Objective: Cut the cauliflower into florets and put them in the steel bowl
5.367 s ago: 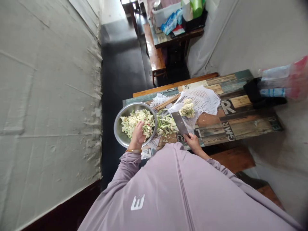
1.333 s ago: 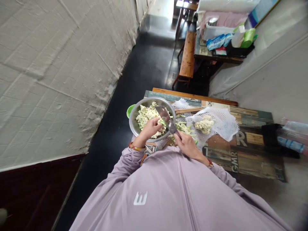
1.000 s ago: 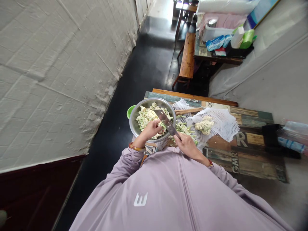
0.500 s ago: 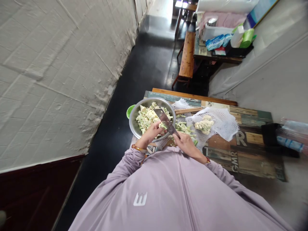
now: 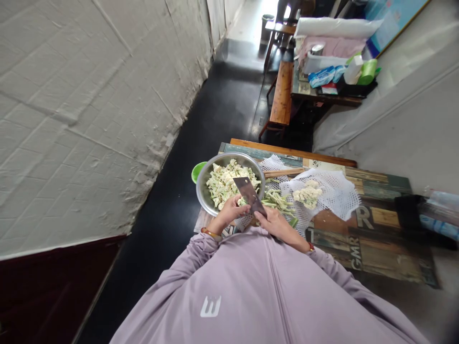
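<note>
My right hand (image 5: 279, 223) is closed round the handle of a kitchen knife (image 5: 247, 191), whose broad blade points up and left over the near rim of a steel bowl (image 5: 201, 193). Beside the blade, my left hand (image 5: 230, 211) is closed on a small cauliflower piece (image 5: 242, 202), partly hidden by fingers and blade. Cut cauliflower florets (image 5: 227, 180) fill much of the bowl. Right of it, trimmed stems (image 5: 278, 200) lie in a loose pile. A larger cauliflower chunk (image 5: 308, 193) rests on white foam netting (image 5: 337, 186).
The patchwork-wood table (image 5: 383, 243) carries a bundle of thin sticks (image 5: 283, 172) behind the stems. A green container (image 5: 197, 171) shows behind the bowl's left side. Ahead stand a wooden bench (image 5: 282, 95) and another table with packets and boxes. A pale wall (image 5: 89, 95) runs along the left.
The view has shifted, so the table sits slightly lower and further right. The knife and both hands have drawn a little nearer to my body, the blade now over the bowl's near edge.
</note>
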`<state>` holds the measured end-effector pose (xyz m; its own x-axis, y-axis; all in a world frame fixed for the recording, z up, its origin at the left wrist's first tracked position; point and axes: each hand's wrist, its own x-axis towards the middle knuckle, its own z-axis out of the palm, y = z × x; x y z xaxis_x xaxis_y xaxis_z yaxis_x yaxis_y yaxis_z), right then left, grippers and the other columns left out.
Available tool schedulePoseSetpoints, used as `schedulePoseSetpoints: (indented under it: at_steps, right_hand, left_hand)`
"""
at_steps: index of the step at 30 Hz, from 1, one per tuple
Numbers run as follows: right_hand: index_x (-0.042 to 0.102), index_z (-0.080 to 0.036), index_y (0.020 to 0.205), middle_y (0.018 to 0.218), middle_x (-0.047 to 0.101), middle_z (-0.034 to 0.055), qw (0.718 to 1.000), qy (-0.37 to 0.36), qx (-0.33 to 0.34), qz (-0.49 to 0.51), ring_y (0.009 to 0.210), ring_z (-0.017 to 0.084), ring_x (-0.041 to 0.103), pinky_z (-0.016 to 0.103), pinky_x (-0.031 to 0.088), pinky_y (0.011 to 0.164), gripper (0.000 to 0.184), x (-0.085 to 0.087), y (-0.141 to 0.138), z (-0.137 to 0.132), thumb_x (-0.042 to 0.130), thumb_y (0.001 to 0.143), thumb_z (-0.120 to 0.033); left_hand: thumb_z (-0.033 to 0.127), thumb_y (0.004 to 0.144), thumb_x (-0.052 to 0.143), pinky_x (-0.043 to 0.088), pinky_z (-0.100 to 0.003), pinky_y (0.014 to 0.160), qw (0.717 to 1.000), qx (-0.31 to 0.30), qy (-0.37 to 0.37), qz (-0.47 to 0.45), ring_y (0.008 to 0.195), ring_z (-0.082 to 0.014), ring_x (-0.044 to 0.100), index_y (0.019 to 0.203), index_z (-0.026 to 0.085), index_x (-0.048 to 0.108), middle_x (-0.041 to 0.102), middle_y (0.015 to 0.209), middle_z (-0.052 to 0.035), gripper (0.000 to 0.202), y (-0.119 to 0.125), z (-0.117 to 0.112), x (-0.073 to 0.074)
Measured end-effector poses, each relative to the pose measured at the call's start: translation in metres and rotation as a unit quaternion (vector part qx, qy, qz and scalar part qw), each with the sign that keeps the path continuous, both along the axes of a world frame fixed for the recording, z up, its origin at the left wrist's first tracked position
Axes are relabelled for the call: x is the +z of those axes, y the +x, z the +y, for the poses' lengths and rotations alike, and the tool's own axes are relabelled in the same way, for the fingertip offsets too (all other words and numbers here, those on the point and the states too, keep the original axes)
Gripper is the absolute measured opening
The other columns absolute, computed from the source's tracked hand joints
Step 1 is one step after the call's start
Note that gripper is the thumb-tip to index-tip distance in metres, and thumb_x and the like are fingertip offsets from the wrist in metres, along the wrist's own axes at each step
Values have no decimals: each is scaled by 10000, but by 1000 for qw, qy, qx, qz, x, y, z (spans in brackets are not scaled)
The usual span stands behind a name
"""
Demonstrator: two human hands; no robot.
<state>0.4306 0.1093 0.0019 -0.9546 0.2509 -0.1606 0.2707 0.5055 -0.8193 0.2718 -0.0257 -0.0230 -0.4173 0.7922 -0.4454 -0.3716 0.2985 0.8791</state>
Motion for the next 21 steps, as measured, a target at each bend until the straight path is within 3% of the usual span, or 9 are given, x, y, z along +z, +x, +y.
schedulePoseSetpoints:
  at_steps: [2,5,9,13,17,21]
  right_hand:
    - [642,-183,1213,1153,704,124,998,38,-9,42,1077,242,685,406,549,939,332,-6,0,-2,424,1018,-341]
    - [557,-184,1379,1383,598,145,994,38,-2,105,1302,229,569,434,476,1096,403,-15,0,-7,394,1025,-286]
    - [476,-205,1476,1471,539,132,991,23,19,133,1388,208,496,446,421,1166,464,-21,-1,-12,364,1027,-245]
    - [482,-209,1473,1491,523,130,993,22,10,117,1395,209,490,438,432,1157,471,-23,-1,-16,360,1019,-244]
    - [532,-180,1402,1400,599,143,993,5,-27,116,1334,228,542,446,454,1116,436,-23,-3,-16,364,1012,-280]
    - [652,-178,1016,949,712,87,990,-27,-103,90,959,237,662,386,543,881,319,-23,-8,-10,399,988,-369]
  left_hand:
    - [346,710,779,490,-240,611,1000,6,8,-2,671,-145,633,1065,133,636,669,778,-19,438,2,0,-1]
    - [284,648,793,510,-261,669,999,21,13,22,719,-154,629,1006,142,650,679,835,-23,411,3,1,-5]
    - [230,631,757,504,-260,674,999,46,8,0,668,-126,588,1023,148,626,651,808,0,421,7,4,-12]
    - [205,647,697,492,-246,666,996,73,21,-47,660,-116,570,1030,156,612,618,764,12,395,16,9,-12]
    - [171,610,635,479,-232,654,996,86,15,-31,695,-120,574,1000,152,633,644,843,-15,390,14,16,-4]
    - [131,566,595,491,-232,705,999,36,22,6,806,-139,608,1055,153,666,687,1043,-44,495,0,20,-1]
